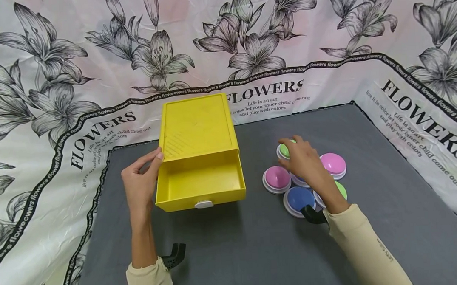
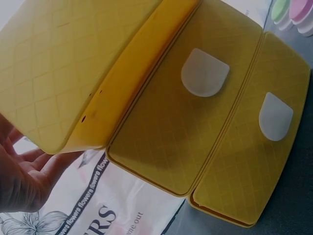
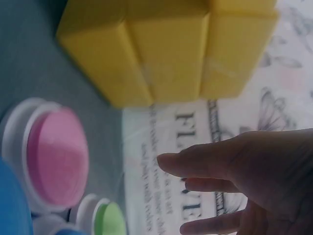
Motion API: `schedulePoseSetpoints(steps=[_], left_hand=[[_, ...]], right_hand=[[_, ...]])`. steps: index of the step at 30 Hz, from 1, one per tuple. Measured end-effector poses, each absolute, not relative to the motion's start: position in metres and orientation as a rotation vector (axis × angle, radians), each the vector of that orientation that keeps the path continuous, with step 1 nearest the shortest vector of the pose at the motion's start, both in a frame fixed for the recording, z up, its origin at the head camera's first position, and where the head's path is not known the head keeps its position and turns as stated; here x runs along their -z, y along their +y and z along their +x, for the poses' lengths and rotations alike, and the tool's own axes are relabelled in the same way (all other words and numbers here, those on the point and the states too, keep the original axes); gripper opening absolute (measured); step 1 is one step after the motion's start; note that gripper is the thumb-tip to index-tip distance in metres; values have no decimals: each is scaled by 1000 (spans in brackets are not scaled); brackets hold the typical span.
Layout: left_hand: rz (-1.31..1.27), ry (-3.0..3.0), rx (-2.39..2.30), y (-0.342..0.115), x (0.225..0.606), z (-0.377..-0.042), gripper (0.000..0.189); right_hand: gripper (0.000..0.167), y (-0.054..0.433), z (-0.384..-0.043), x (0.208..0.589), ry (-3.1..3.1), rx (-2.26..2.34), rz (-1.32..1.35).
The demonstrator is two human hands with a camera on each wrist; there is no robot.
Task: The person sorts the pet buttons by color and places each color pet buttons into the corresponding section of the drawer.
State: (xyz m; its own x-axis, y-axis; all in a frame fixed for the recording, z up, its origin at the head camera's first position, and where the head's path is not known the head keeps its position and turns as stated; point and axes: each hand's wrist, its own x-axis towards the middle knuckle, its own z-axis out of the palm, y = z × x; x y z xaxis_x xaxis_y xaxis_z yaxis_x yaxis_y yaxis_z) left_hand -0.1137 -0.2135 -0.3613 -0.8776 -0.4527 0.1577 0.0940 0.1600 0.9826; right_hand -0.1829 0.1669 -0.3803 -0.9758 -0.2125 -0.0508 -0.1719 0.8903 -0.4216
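Left grip touches yellow drawers | grey tabletop | floral sheet behind

And here stands the yellow drawer box, upright on the grey tabletop, its top drawer pulled well out to bare a plain yellow floor behind a white tab, the two lower drawers pushed in flush. Over to its right, apart from it, the white-rimmed round tubs huddle dome-up: mauve nearest the box, blue in front, lime green at the back, pink out right, a second green and another bluish one partly hidden.
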Motion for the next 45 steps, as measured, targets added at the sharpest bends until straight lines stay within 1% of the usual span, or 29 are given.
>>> schedulePoseSetpoints(steps=[3,9,19,23,27,35,41,45], left_hand=[[350,-2028,1747,-216,361,-112,29],[357,-2034,1755,-217,361,-111,31],[330,-2022,1760,-215,363,-114,31],[324,-2028,1756,-215,364,-113,31],[317,-2025,1762,-215,364,-114,31],[315,-2040,1743,-215,364,-116,31],[306,-2035,1746,-215,365,-116,27],[305,-2036,1741,-216,365,-115,27]], right_hand=[[65,170,-194,387,2904,585,-274],[69,175,-215,403,2847,536,-248],[77,174,-233,418,2779,445,-182],[76,178,-238,429,2782,471,-169],[71,183,-242,436,2791,513,-156],[65,184,-245,439,2793,582,-173],[64,182,-245,441,2876,651,-216],[65,179,-243,436,2981,683,-245]])
